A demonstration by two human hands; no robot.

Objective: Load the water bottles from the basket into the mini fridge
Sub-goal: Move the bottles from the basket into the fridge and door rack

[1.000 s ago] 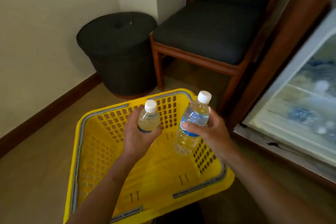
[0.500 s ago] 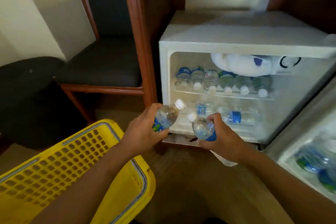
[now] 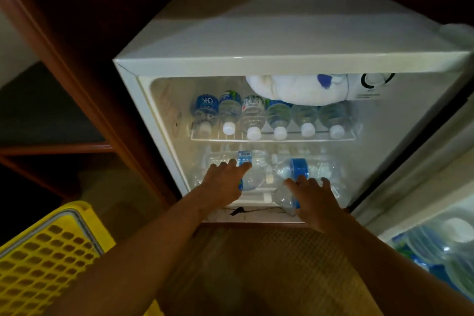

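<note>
mini fridge [image 3: 256,33] open, door swung to the right. both hands inside the lower compartment, each with a bottle.

left hand [image 3: 223,182]: palm down, fingers spread loosely over a bottle [image 3: 250,182] with a blue label. more a push or a rest than a full wrap; cannot tell if the thumb is closed underneath. that bottle lies on its side, long axis running roughly front to back, just under and ahead of the fingertips.

right hand [image 3: 314,199]: fingers draped over a second bottle [image 3: 287,195], also on its side, near the front lip of the compartment. grip looks loose, hand flattened; cannot tell whether it has let go.

the two hands are near each other; each bottle lies straight ahead of its own hand, so neither needs to cross.

surroundings: lower compartment already crowded with clear bottles lying down, hard to separate one from another in the glare. glass shelf [image 3: 272,139] above carries a row of bottles [image 3: 252,120], caps toward the viewer. white frosted freezer box [image 3: 295,90] top right, dial beside it.

yellow basket [image 3: 46,259] at lower left, just outside the fridge; its inside is mostly out of frame. door rack at right holds more bottles.

judgement: the next move is a short shove deeper. obstacle is the pile behind; round bottles may roll back toward the lip.
</note>
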